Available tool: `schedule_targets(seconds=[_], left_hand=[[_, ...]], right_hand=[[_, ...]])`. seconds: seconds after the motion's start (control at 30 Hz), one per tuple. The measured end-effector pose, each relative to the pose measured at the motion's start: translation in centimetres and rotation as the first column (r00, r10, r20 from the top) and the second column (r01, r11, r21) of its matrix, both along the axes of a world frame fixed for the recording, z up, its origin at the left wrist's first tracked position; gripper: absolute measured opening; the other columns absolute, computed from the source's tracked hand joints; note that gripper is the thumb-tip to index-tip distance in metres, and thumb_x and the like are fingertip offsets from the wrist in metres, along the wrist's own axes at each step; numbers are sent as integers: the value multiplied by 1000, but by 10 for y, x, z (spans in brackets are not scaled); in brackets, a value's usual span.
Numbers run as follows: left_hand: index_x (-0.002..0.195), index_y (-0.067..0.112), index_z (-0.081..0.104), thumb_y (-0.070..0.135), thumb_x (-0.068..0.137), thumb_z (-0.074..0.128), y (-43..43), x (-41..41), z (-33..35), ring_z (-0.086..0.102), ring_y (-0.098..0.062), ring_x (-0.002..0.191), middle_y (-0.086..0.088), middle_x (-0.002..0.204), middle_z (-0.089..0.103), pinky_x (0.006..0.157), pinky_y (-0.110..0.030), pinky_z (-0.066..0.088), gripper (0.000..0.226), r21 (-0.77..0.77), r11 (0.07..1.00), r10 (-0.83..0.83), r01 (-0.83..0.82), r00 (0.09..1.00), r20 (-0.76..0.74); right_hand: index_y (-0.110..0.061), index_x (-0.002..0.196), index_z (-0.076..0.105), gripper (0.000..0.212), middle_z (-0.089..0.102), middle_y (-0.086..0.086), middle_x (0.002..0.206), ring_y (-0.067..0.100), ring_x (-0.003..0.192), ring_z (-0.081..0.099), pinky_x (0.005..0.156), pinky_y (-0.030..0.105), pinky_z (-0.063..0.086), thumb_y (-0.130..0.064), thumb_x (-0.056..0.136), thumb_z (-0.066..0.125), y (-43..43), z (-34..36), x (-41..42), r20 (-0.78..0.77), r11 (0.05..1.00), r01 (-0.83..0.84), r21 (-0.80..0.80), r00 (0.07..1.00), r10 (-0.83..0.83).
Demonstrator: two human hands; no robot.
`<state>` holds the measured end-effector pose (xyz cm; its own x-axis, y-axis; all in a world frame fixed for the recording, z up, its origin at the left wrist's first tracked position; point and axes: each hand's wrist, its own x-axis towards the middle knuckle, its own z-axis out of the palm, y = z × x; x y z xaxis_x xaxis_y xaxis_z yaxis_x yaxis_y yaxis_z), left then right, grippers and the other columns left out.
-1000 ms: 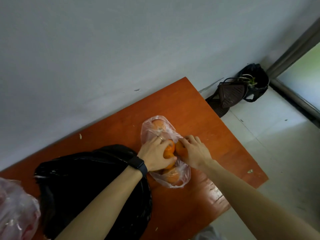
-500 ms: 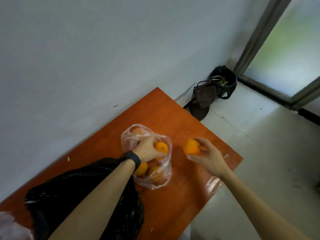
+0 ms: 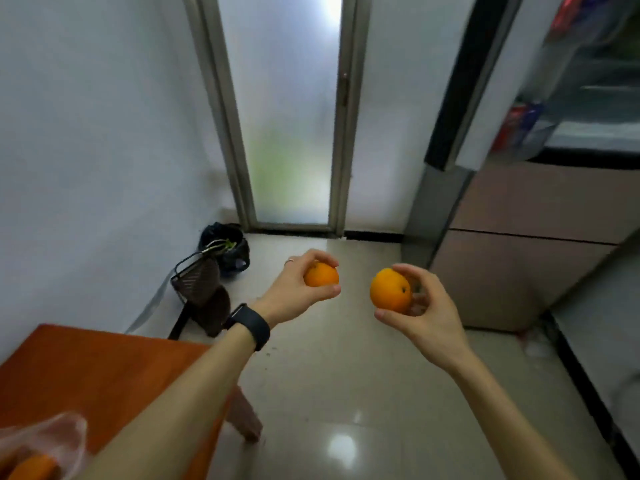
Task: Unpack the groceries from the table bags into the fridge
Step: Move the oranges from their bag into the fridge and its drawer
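The fridge [image 3: 595,81] is blurred and cut by the top and right edges — the red and blue shapes [image 3: 519,124] on its shelves are unreadable. The clear bag [image 3: 69,427] and the bagged orange [image 3: 33,467] run off the bottom-left corner. The left forearm [image 3: 180,403] covers part of the table [image 3: 86,368]. The left hand [image 3: 294,292] hides part of the left orange [image 3: 321,275], the right hand [image 3: 429,313] the back of the right orange [image 3: 389,289].

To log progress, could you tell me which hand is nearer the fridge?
Right. The right hand, holding an orange, is just left of the fridge; the left hand is farther left.
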<state>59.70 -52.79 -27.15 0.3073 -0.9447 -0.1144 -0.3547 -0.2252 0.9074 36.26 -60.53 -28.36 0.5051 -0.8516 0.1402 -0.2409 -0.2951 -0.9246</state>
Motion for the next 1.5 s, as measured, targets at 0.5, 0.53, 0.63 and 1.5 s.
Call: schedule_targets(seconds=[0.5,0.53,0.63,1.5], left_hand=[[116,52,48,48,62,87,-255,-286,83,58,-12,107,6,125,48,87,-38,59,67,-375,873,-256,311,948,190],[116,52,48,51,59,86,-270,-296,88,58,-11,106,7,124,48,87,-38,59,68,-391,865,-258,314,947,189],[117,48,49,42,64,90,-319,-320,100,57,-12,106,9,123,46,87,-39,59,67,-443,841,-248,310,949,193],[127,28,46,24,69,90,-771,-385,161,58,-13,101,7,119,53,77,-22,47,73,-492,870,15,11,999,47]], right_hand=[[-54,121,52,70,47,-22,128,8,106,60,82,29,57,-28,69,91,-151,80,-312,113,860,449,-242,893,-435],[-55,120,52,70,47,-22,128,8,107,60,82,29,56,-27,69,91,-165,85,-321,123,852,462,-245,887,-446],[-53,121,52,70,46,-27,125,7,107,59,80,26,55,-27,70,91,-214,99,-343,142,823,496,-279,868,-475],[-45,131,47,69,46,-17,126,5,104,56,84,33,55,-39,74,86,-716,157,-372,96,802,430,-414,897,-432]])
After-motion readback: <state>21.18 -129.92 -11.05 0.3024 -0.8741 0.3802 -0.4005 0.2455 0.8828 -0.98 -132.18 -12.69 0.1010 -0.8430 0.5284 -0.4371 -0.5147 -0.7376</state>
